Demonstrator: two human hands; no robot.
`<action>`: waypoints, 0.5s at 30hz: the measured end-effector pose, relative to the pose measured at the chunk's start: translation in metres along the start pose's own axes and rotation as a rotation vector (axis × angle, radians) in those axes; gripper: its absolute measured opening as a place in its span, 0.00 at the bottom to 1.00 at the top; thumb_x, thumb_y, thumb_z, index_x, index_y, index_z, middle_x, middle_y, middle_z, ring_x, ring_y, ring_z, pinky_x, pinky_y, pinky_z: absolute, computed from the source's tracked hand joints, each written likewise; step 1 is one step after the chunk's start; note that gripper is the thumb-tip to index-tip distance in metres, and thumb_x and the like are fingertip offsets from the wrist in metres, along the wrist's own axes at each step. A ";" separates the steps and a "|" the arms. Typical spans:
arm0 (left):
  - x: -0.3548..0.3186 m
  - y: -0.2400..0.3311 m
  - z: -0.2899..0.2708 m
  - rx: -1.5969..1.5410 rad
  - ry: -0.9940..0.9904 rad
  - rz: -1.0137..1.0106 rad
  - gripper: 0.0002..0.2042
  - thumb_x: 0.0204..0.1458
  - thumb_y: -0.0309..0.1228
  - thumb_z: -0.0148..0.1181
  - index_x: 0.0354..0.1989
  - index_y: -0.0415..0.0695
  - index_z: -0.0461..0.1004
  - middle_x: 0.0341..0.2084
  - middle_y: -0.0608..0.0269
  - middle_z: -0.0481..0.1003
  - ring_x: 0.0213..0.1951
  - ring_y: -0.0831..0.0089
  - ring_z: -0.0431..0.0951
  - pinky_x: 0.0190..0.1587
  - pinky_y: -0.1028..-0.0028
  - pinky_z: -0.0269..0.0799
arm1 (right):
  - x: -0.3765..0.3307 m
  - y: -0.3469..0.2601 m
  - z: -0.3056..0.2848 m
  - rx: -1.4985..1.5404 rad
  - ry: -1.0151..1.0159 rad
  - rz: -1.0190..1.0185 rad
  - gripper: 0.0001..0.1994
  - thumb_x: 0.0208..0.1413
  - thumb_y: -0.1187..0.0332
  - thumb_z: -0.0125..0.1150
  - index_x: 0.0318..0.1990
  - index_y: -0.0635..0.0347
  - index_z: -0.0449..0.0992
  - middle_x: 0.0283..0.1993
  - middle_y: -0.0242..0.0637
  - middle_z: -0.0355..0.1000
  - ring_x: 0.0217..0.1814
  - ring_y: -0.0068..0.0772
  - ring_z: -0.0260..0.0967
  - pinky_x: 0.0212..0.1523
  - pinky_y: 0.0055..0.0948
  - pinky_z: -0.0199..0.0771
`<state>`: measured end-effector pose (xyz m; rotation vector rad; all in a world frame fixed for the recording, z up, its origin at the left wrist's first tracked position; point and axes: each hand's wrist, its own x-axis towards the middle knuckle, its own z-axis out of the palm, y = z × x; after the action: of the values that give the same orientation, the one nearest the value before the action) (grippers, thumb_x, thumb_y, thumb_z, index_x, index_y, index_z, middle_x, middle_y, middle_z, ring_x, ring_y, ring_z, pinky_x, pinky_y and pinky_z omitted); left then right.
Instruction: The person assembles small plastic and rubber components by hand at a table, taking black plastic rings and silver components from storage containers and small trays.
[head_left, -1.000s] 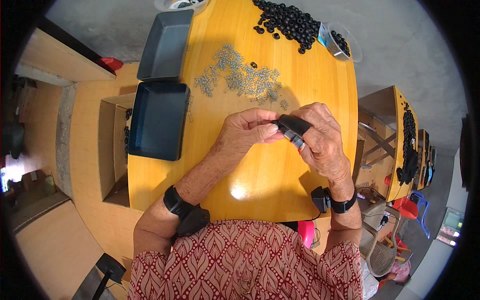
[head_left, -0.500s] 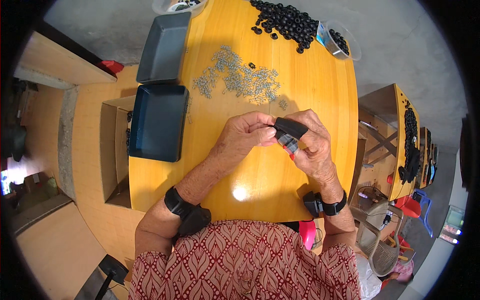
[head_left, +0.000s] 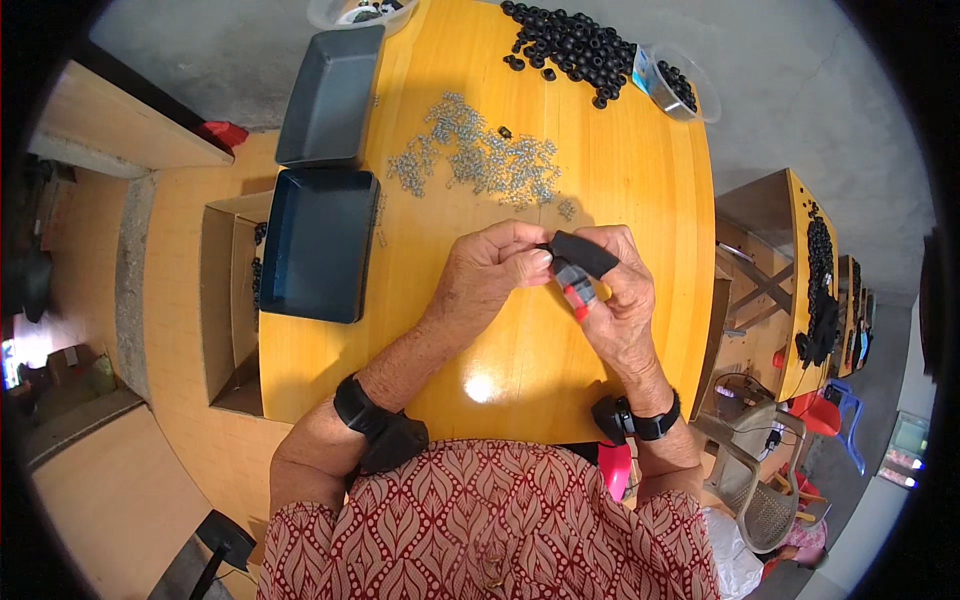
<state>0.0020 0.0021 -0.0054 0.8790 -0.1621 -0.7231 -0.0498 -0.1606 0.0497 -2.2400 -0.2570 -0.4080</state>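
Over the middle of the table, my two hands meet at their fingertips. My left hand (head_left: 482, 272) is closed in a pinch on a small dark part, mostly hidden between thumb and forefinger. Curled opposite it, my right hand (head_left: 625, 300) is closed around a black and grey piece with a red end (head_left: 577, 290). A wide black strip (head_left: 585, 254) lies across my right forefinger; whether it is a finger wrap or part of the held piece, I cannot tell. Beyond my hands, small silvery metal pieces (head_left: 505, 165) lie scattered, with one small black part (head_left: 505, 132) among them.
Two dark trays, the nearer one (head_left: 318, 245) and the farther one (head_left: 332, 95), line the table's left edge. Black rounded parts (head_left: 575, 45) are heaped at the back right, beside a clear tub (head_left: 680, 85) holding more. A cardboard box (head_left: 232, 310) stands left of the table.
My right hand has shifted slightly left and turned a little, showing more of the red end. My left hand keeps its pinch in nearly the same place.
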 end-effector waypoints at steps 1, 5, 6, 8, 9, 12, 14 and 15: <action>0.000 0.000 0.000 0.001 0.000 0.000 0.11 0.57 0.22 0.57 0.48 0.37 0.71 0.41 0.63 0.76 0.44 0.79 0.75 0.48 0.80 0.72 | -0.002 0.003 0.003 0.000 0.001 -0.001 0.17 0.41 0.83 0.64 0.42 0.61 0.79 0.39 0.38 0.72 0.42 0.39 0.68 0.43 0.31 0.70; 0.002 0.000 0.005 -0.005 -0.023 0.065 0.11 0.57 0.22 0.56 0.48 0.37 0.70 0.42 0.61 0.75 0.44 0.77 0.76 0.50 0.78 0.73 | -0.004 0.008 0.007 0.162 0.107 0.094 0.16 0.43 0.84 0.63 0.42 0.61 0.79 0.39 0.38 0.72 0.43 0.36 0.68 0.45 0.29 0.69; 0.002 0.001 0.006 0.008 -0.024 0.101 0.11 0.57 0.22 0.55 0.48 0.37 0.70 0.42 0.61 0.75 0.44 0.77 0.76 0.51 0.77 0.73 | -0.004 0.007 0.006 0.153 0.125 0.102 0.16 0.43 0.84 0.62 0.42 0.61 0.79 0.39 0.37 0.72 0.44 0.35 0.68 0.46 0.29 0.69; 0.001 0.001 0.008 0.026 -0.016 0.099 0.10 0.58 0.22 0.54 0.48 0.36 0.70 0.42 0.59 0.75 0.44 0.76 0.77 0.50 0.77 0.73 | -0.007 0.011 0.007 0.188 0.128 0.132 0.16 0.43 0.84 0.62 0.42 0.62 0.79 0.40 0.37 0.72 0.44 0.34 0.69 0.47 0.28 0.69; 0.001 0.001 0.008 0.045 -0.007 0.097 0.10 0.58 0.21 0.53 0.47 0.34 0.70 0.42 0.58 0.75 0.43 0.75 0.77 0.49 0.76 0.73 | -0.008 0.013 0.006 0.223 0.130 0.163 0.16 0.43 0.85 0.62 0.42 0.63 0.79 0.40 0.37 0.72 0.45 0.33 0.69 0.48 0.28 0.69; 0.001 0.002 0.009 0.047 -0.009 0.112 0.10 0.57 0.21 0.54 0.47 0.34 0.71 0.41 0.58 0.76 0.44 0.74 0.77 0.49 0.76 0.73 | -0.009 0.014 0.006 0.367 0.145 0.241 0.15 0.44 0.85 0.61 0.42 0.65 0.78 0.42 0.36 0.72 0.46 0.30 0.70 0.50 0.26 0.69; 0.002 0.002 0.008 0.067 0.001 0.133 0.10 0.57 0.21 0.54 0.46 0.34 0.72 0.41 0.58 0.77 0.44 0.74 0.78 0.49 0.76 0.73 | -0.007 0.010 0.005 0.451 0.158 0.288 0.15 0.45 0.85 0.61 0.42 0.65 0.79 0.43 0.36 0.72 0.47 0.28 0.69 0.50 0.25 0.69; 0.003 0.002 0.007 0.086 0.012 0.153 0.10 0.56 0.21 0.55 0.46 0.34 0.73 0.40 0.58 0.77 0.43 0.73 0.78 0.49 0.76 0.73 | -0.006 0.008 0.005 0.535 0.171 0.335 0.15 0.45 0.86 0.61 0.42 0.65 0.79 0.43 0.36 0.72 0.47 0.27 0.69 0.51 0.25 0.69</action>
<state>0.0022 -0.0038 -0.0001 0.9414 -0.2484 -0.5714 -0.0516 -0.1624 0.0384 -1.6704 0.0950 -0.3024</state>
